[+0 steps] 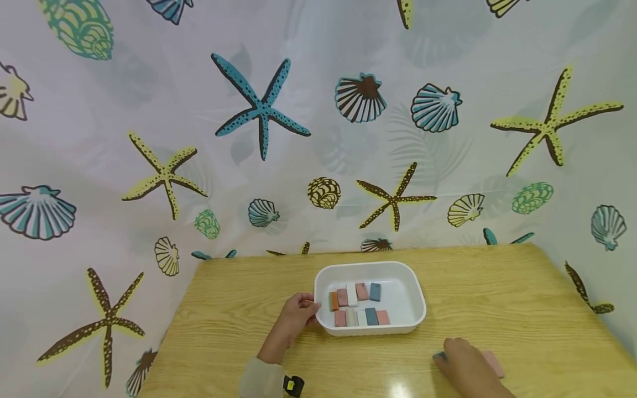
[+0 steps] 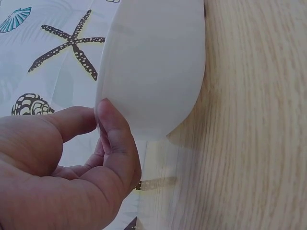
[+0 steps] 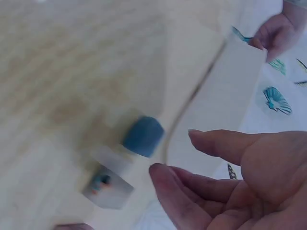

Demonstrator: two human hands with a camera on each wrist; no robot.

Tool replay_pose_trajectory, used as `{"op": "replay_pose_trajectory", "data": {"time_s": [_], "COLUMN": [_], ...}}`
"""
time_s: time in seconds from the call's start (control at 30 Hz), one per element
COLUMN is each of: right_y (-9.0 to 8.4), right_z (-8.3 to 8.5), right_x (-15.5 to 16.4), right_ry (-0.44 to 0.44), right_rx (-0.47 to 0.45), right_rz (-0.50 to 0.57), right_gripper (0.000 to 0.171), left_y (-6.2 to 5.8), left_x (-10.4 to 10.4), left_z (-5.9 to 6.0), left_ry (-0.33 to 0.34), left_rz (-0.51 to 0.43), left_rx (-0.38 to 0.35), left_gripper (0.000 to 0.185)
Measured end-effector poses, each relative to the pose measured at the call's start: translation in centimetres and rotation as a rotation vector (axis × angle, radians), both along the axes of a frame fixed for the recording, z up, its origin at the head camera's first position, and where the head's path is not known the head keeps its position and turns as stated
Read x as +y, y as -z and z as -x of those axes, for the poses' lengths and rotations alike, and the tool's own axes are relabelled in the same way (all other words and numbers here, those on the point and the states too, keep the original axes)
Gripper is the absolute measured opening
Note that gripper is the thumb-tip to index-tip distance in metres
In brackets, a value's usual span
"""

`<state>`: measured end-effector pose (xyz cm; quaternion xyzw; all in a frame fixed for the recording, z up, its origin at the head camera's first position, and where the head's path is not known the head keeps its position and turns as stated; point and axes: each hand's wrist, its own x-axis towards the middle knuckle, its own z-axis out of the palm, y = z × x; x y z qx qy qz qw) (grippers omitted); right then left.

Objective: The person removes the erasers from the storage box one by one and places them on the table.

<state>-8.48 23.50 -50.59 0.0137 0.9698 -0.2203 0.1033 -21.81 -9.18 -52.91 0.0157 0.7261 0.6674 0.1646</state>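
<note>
Where the counter [image 1: 239, 287] spreads: one white tray [image 1: 402, 301].
Left grip [image 1: 297, 316]: pinches the tray's left rim.
Right grip [image 1: 465, 362]: thumb and fingertips stand apart, holding nothing.
Blocks [image 1: 352, 296]: ten in the tray; one blue block [image 3: 143, 136] near right fingertips; one printed block [image 3: 112, 192], its print seen only from right wrist.

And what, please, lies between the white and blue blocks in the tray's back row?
The head view shows a pink block between the white block and blue block.

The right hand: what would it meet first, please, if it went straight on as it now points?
The right hand would likely meet the blue block, just beyond its fingertips, though depth is unclear.
</note>
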Motion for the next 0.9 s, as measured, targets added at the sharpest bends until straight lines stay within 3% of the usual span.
{"op": "replay_pose_trajectory", "data": {"time_s": [0.17, 0.4, 0.67, 0.9], "right_y": [-2.6, -5.4, -4.7, -3.1], "right_z": [0.8, 2.4, 5.1, 7.6], "right_x": [-0.1, -0.6, -1.9, -3.1], "right_ry": [0.016, 0.011, -0.037, -0.043], "right_rx": [0.11, 0.153, 0.204, 0.149], "right_rz": [0.15, 0.416, 0.47, 0.512], "right_gripper": [0.022, 0.021, 0.022, 0.023], "left_y": [0.1, 0.2, 0.1, 0.2], "left_x": [0.0, 0.0, 0.0, 0.1], "left_z": [0.1, 0.2, 0.3, 0.1], "left_ry": [-0.008, -0.009, -0.022, -0.014], "left_rz": [0.014, 0.024, 0.034, 0.027], "left_rx": [-0.003, 0.0, -0.01, -0.002], "left_gripper": [0.036, 0.035, 0.034, 0.034]}}
